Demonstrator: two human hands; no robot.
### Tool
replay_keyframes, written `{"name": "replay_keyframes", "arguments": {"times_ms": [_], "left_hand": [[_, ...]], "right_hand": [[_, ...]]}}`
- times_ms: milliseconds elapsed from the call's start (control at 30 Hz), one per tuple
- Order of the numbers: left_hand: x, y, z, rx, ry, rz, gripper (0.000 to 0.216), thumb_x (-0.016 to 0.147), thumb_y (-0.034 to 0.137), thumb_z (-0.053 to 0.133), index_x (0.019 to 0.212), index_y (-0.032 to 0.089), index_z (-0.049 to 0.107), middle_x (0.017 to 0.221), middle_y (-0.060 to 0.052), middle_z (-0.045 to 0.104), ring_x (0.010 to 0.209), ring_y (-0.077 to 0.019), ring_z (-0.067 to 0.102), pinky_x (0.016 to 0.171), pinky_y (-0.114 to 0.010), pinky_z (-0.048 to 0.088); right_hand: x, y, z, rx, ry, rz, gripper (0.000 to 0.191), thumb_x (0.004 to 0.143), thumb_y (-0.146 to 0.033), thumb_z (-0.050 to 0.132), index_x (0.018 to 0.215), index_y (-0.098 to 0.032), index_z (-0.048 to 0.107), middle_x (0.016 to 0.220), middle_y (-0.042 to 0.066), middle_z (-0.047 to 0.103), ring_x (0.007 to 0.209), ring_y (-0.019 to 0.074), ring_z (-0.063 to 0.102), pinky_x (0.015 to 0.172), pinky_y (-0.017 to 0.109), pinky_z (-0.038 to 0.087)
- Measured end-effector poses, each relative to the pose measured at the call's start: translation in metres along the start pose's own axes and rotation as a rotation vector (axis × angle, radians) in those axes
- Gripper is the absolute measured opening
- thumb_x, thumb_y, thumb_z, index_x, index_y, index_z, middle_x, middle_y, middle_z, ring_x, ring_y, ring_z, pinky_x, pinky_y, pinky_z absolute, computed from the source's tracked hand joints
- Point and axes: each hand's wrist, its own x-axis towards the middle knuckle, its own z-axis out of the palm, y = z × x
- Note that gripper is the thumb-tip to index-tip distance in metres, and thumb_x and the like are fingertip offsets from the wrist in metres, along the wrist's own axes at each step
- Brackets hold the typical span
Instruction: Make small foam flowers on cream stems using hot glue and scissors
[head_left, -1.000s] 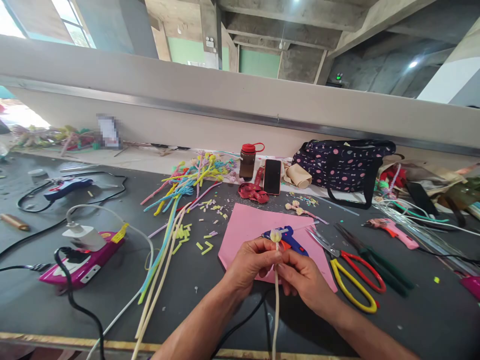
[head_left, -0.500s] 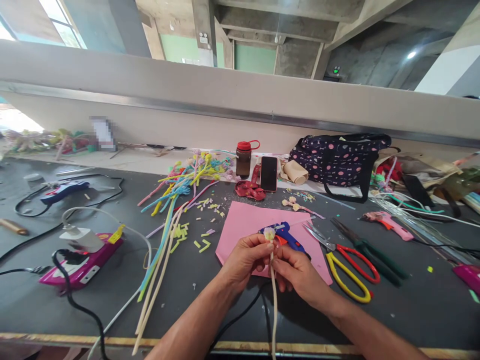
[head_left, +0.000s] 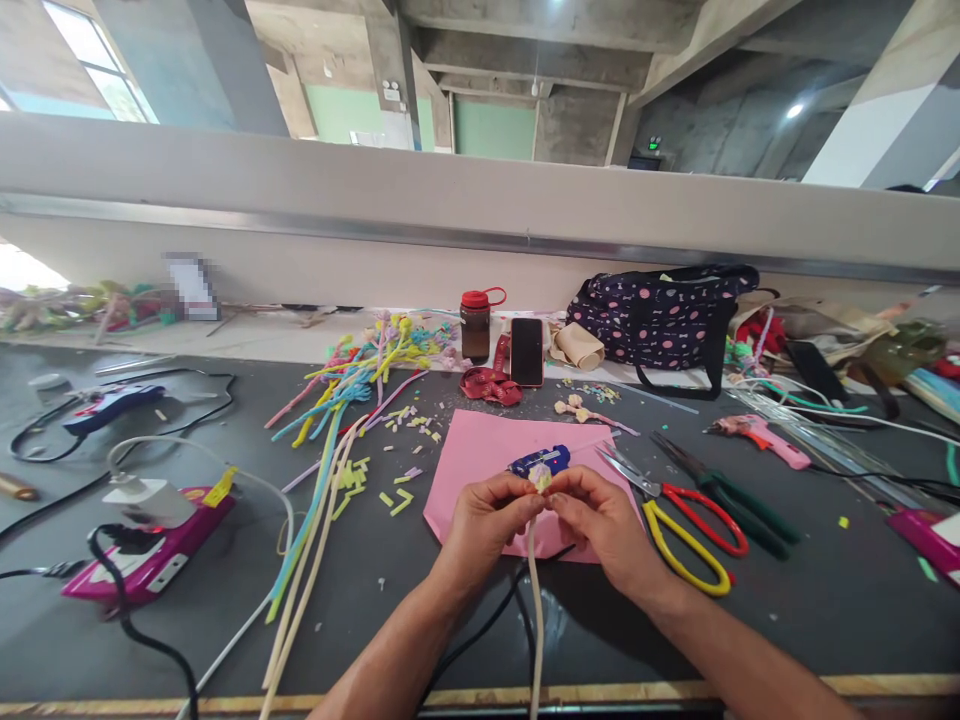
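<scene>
A small pale flower-like bud [head_left: 540, 477], whitish with lilac and yellow, tops a long cream cord [head_left: 535, 620] that hangs down past the table's front edge. My left hand [head_left: 491, 515] pinches just below the bud from one side. From the other side, my right hand [head_left: 604, 520] has thumb and forefinger closed at the same spot, its fingertips meeting the left ones. Behind them a blue glue gun [head_left: 551, 458] lies on a pink sheet [head_left: 472, 450], partly hidden by my fingers.
To the right lie red-and-yellow-handled scissors [head_left: 690, 540], green-handled pliers [head_left: 750, 510] and a pink glue gun [head_left: 765, 440]. Coloured fuzzy stems [head_left: 360, 370] and cut yellow-green pieces [head_left: 352, 480] are on the left, near a magenta power strip [head_left: 150, 560]. A bottle [head_left: 475, 330] and phone [head_left: 526, 352] stand behind.
My right hand has moved up from the cord to the base of the bud, beside the left fingertips. The view has shifted slightly.
</scene>
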Motion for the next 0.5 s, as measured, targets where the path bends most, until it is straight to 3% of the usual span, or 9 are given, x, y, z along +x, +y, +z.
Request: {"name": "replay_keyframes", "arguments": {"times_ms": [500], "left_hand": [[-0.0019,-0.0029,0.0028,0.255,0.058,0.085,0.018,0.069,0.032,0.068,0.07,0.015,0.071,0.066,-0.003,0.062,0.057,-0.0114,0.049,0.052,-0.021,0.038]], "right_hand": [[0.0021,0.0087,-0.0012,0.014,0.067,-0.003,0.017,0.074,-0.032,0.066,0.081,-0.017,0.061,0.058,-0.005,0.05,0.048,0.007,0.043,0.045,0.02,0.036]]}}
